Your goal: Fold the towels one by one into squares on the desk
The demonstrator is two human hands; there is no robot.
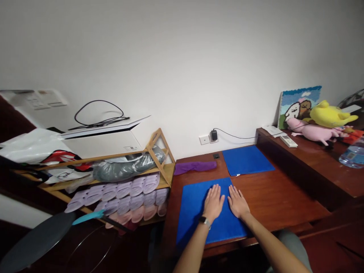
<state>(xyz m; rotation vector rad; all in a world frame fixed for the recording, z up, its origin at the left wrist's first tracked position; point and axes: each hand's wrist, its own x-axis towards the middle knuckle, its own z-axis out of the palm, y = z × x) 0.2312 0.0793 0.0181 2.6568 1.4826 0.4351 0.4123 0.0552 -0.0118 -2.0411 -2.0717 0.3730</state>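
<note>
A blue cloth (193,212) lies spread flat at the front of the brown wooden desk (273,201). My left hand (213,203), with a watch (205,222) on its wrist, rests palm down on the cloth, fingers stretched out. Beside it, my right hand (238,201) lies flat near the cloth's right edge, its fingers also extended. Neither hand grips anything. Farther back on the desk are a second blue cloth (247,160), laid flat with a small white tag, and a folded purple cloth (195,167) along the left rear.
Left of the desk stands a wooden rack (163,174) with several pairs of slippers (123,191) and a white box (105,142). A raised shelf on the right bears plush toys (313,131), a remote (288,141) and a water bottle (352,155). A charger (214,134) sits in the wall socket.
</note>
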